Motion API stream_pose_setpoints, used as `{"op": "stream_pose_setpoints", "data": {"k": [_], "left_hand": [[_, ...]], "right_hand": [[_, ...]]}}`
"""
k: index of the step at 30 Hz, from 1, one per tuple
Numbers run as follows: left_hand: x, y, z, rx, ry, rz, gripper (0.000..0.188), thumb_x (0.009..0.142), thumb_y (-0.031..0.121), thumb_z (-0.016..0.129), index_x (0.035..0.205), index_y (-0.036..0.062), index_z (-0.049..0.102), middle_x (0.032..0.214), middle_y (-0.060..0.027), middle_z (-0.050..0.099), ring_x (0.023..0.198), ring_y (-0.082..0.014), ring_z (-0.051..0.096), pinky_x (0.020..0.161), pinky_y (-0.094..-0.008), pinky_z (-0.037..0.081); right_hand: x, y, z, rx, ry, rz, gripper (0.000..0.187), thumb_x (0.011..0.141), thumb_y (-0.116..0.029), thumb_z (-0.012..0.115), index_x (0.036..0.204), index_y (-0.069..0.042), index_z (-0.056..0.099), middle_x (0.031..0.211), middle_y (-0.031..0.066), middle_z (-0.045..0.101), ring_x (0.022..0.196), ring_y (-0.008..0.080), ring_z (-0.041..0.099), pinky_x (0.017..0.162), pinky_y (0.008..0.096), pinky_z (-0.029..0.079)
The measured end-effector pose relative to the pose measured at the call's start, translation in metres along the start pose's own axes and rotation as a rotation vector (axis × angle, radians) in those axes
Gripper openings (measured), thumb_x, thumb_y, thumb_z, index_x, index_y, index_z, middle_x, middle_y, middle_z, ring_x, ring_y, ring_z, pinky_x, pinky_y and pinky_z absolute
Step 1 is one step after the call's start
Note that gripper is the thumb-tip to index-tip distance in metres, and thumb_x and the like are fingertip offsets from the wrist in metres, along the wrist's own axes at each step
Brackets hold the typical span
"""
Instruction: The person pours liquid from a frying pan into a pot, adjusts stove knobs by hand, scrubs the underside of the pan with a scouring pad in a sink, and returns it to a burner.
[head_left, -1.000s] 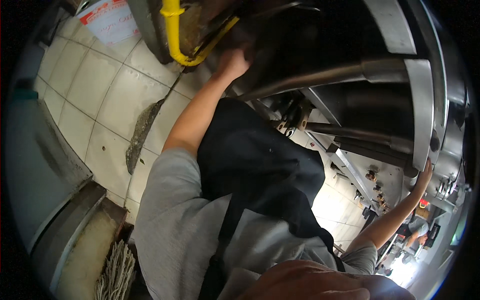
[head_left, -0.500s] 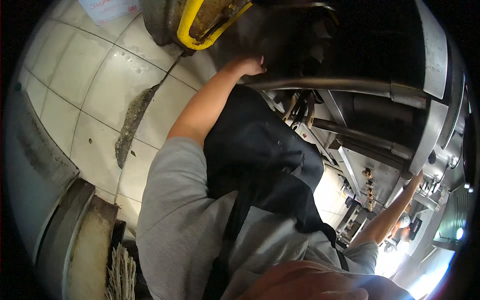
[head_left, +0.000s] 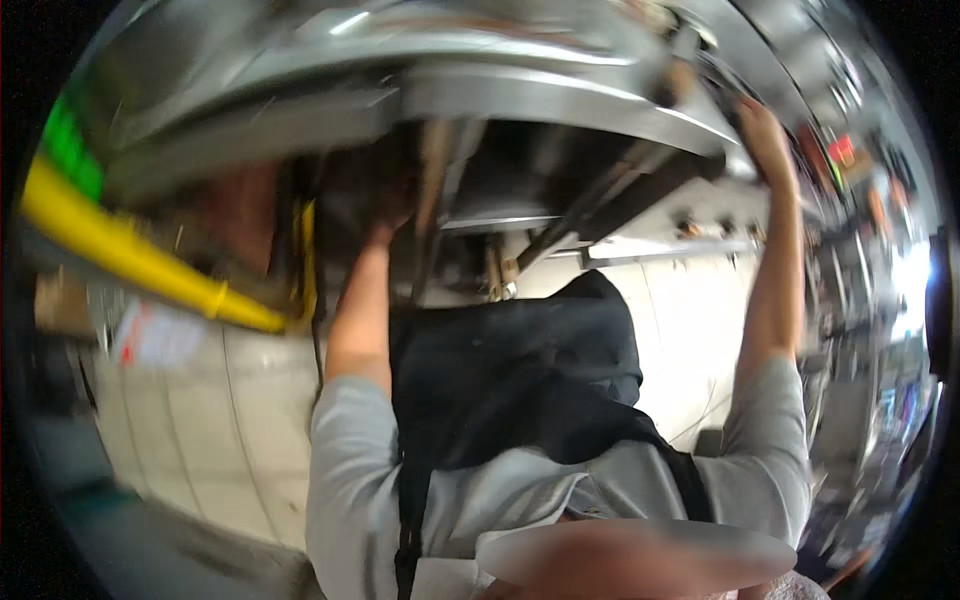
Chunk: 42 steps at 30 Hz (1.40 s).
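My left hand reaches into the dark space beneath the steel counter. Shadow and blur hide its fingers and whatever they touch. It is close to an upright bar under the counter. Farther right, my right hand is up at the counter's right end, beside a dark, blurred object on the top. Motion smears its fingers, so I cannot make out what they hold, if anything.
On the left, a yellow rail slants down to the floor, with a white printed sheet below it. Knobs line a metal panel at right. Slanted bars run under the counter. Pale tiles cover the floor.
My view has swung toward the counter, which now spans the top. My left hand has gone from a dark front into the space under the counter; my right hand now shows at the counter's end.
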<state>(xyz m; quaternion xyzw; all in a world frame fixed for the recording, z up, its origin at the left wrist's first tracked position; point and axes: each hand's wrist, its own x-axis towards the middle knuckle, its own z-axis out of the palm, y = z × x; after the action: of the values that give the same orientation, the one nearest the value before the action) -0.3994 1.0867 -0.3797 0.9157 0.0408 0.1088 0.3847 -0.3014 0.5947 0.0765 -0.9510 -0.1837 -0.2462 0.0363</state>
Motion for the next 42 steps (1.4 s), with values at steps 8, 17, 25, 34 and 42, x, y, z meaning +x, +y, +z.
{"op": "stream_pose_setpoints", "data": {"k": [8,17,25,34,42], "left_hand": [[0.041,0.023,0.005,0.343,-0.169,-0.094,0.051,0.093,0.043,0.064,0.130,0.0071,0.061,0.126,-0.0182,0.066,0.113,-0.0357,0.064,0.102,-0.0457,0.047],[0.053,0.032,0.026,0.494,-0.261,-0.184,0.049,0.092,0.041,0.064,0.127,0.0070,0.062,0.122,-0.0186,0.066,0.110,-0.0362,0.064,0.099,-0.0465,0.048],[0.061,0.030,0.021,0.528,-0.279,-0.212,0.046,0.091,0.039,0.064,0.124,0.0069,0.062,0.119,-0.0189,0.066,0.107,-0.0368,0.065,0.096,-0.0472,0.048],[0.069,0.030,0.022,0.540,-0.291,-0.195,0.044,0.090,0.038,0.064,0.121,0.0069,0.062,0.115,-0.0192,0.067,0.104,-0.0373,0.065,0.094,-0.0479,0.049],[0.068,0.022,0.018,0.544,-0.298,-0.192,0.041,0.089,0.036,0.064,0.118,0.0068,0.062,0.112,-0.0195,0.067,0.101,-0.0379,0.066,0.091,-0.0486,0.049]], "right_hand": [[-0.004,-0.027,0.006,0.114,-0.066,0.111,0.038,0.091,-0.031,0.049,0.112,-0.007,0.070,0.109,0.0221,0.070,0.105,0.0401,0.065,0.094,0.0464,0.050],[-0.017,-0.024,-0.005,0.079,-0.025,0.070,0.031,0.091,-0.025,0.049,0.099,-0.002,0.067,0.103,0.0201,0.069,0.102,0.0390,0.063,0.090,0.0478,0.049],[-0.014,-0.028,-0.002,0.083,-0.009,0.060,0.028,0.091,-0.023,0.049,0.098,-0.003,0.066,0.102,0.0179,0.068,0.099,0.0383,0.063,0.088,0.0473,0.049],[-0.016,-0.029,-0.004,0.017,0.035,0.092,0.030,0.091,-0.024,0.050,0.103,-0.004,0.068,0.100,0.0174,0.069,0.099,0.0369,0.064,0.088,0.0456,0.049],[-0.015,-0.034,-0.003,0.000,0.021,0.128,0.031,0.091,-0.025,0.050,0.106,-0.005,0.069,0.102,0.0167,0.071,0.098,0.0369,0.065,0.088,0.0458,0.050]]}}
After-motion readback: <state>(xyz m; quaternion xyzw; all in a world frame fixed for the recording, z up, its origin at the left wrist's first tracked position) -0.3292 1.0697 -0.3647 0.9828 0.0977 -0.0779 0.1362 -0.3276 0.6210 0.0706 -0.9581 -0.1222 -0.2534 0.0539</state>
